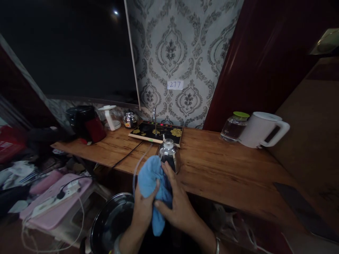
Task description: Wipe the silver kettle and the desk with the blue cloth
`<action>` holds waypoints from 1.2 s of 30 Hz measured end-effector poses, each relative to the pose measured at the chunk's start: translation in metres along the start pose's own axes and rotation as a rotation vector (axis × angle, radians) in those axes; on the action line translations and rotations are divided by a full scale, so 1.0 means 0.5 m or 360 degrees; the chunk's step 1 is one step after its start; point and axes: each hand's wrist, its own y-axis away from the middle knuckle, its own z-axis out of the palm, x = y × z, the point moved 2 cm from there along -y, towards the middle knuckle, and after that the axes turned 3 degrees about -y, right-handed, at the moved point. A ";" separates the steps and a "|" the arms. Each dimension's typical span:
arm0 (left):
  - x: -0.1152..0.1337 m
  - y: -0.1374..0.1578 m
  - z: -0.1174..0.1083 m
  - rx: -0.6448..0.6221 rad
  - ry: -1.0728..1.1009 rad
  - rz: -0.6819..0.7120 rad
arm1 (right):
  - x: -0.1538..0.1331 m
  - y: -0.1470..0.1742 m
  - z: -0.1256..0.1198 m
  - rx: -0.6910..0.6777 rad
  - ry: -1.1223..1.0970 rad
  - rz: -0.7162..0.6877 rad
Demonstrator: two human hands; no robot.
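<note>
A light blue cloth [150, 176] is bunched between my two hands, in front of the table's front edge. My left hand [143, 208] grips it from the left, thumb pressed against the folds. From the right, my right hand [178, 203] holds the cloth with the thumb across it and the fingers stretched along its side. Just beyond the fingertips stands a shiny kettle [168, 150] with a clear lid, partly covered by the cloth and my right fingers. I cannot tell whether they touch it.
Behind the kettle lies a black floral electric tea stove [140, 129] with a tap. A glass jug [233, 128] and a white pitcher [256, 130] stand right. Lower left are a black basin [96, 225] and a pink stool [55, 213] bearing a power strip [53, 203].
</note>
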 end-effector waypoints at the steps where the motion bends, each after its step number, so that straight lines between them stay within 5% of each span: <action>1: 0.008 -0.023 -0.009 0.0073 0.0006 0.0024 | 0.011 -0.008 -0.010 0.0086 -0.0036 0.0047; 6: 0.070 -0.164 -0.005 0.0056 -0.0236 0.0711 | 0.106 -0.030 -0.043 0.0679 -0.0099 0.0346; 11: 0.082 -0.292 0.073 -0.0353 -0.0629 0.1217 | 0.169 -0.055 -0.003 0.0542 -0.0257 0.0465; 19: 0.046 -0.407 0.104 -0.1013 -0.0822 0.0666 | 0.180 -0.069 0.010 0.0288 -0.0016 0.0347; 22: 0.033 -0.389 0.093 -0.0909 -0.0782 0.0692 | 0.183 -0.067 0.013 0.0264 -0.0037 0.0330; 28: -0.016 -0.232 0.070 -0.0125 -0.1016 0.1132 | 0.189 -0.064 0.020 0.0305 -0.0068 0.0311; 32: -0.042 -0.139 0.068 -0.0034 -0.1391 0.1363 | 0.191 -0.061 0.020 0.0340 -0.0116 0.0255; 36: -0.071 -0.125 0.058 -0.0012 -0.1477 0.1512 | 0.191 -0.060 0.020 0.0342 -0.0118 0.0257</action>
